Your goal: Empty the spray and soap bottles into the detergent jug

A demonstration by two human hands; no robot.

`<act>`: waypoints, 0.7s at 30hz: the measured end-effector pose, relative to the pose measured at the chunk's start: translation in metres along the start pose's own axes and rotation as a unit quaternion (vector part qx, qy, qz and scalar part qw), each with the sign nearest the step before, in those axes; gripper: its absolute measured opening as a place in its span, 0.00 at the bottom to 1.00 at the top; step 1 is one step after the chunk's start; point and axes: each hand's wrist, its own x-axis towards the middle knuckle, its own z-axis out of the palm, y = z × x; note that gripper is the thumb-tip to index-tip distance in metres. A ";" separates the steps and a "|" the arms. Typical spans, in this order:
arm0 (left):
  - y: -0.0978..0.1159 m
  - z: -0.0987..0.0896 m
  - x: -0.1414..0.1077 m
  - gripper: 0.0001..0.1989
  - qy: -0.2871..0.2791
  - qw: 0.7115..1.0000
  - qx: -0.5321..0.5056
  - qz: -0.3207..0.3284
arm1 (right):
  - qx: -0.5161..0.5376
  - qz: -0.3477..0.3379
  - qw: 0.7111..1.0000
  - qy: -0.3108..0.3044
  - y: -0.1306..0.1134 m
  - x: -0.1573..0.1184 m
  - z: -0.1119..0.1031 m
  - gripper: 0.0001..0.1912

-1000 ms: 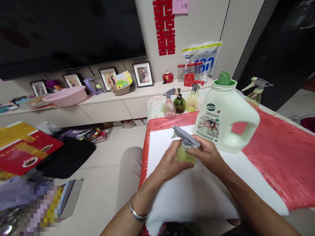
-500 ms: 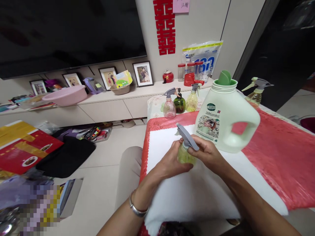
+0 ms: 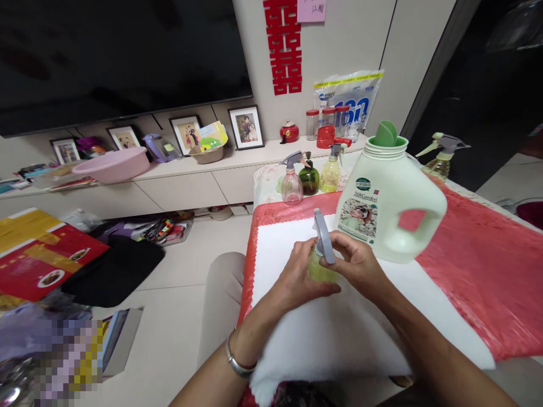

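A small spray bottle of yellow-green liquid [image 3: 320,270] stands upright between my hands, above a white cloth [image 3: 280,243]. My left hand [image 3: 297,277] is wrapped round its body from the left. With thumb and fingers, my right hand [image 3: 354,259] grips the grey spray head [image 3: 324,237] at the bottle's neck. Close behind my right hand is a large pale green jug [image 3: 392,203] with a green cap [image 3: 385,134] resting in its mouth.
Behind the cloth stand a pink spray bottle [image 3: 292,183], a dark green pump bottle [image 3: 310,178] and a yellow spray bottle [image 3: 331,172]. Another spray bottle [image 3: 441,161] is right of the jug. Red plastic [image 3: 487,271] covers the table. Framed photos line a low cabinet [image 3: 178,189].
The spray head has turned, its nozzle end swinging from the left to point more away from me. My hands have shifted slightly and still hold the bottle.
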 end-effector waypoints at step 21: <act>-0.003 -0.003 0.001 0.38 -0.022 0.999 0.003 0.038 | -0.037 -0.023 0.999 0.003 -0.002 0.001 -0.002 0.18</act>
